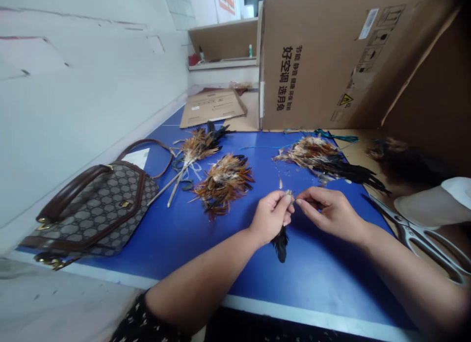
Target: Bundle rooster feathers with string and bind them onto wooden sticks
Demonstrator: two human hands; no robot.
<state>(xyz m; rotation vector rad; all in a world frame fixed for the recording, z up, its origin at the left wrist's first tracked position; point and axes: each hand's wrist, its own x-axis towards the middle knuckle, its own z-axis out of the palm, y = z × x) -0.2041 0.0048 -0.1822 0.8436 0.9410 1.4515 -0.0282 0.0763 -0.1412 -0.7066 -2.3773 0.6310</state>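
Observation:
My left hand (271,215) is closed around a small bunch of black feathers (280,246). The dark tips hang down below the fist, and the pale quill ends stick out above the thumb. Just beside those quill ends, my right hand (327,209) has thumb and forefinger pinched together; what lies between them is too small to make out. A brown feather pile (226,182) lies to the left of my hands. Behind my right hand spreads a heap of brown and black feathers (312,155). Farther left rests a feather duster (198,148) with pale sticks.
A patterned handbag (106,204) stands at the left. Large metal scissors (423,234) and a whitish cylindrical container (423,204) are at the right. A big cardboard box (316,62) rises behind the blue tabletop (206,253), with flat cardboard (211,106) beside it. Teal string (334,136) lies nearby.

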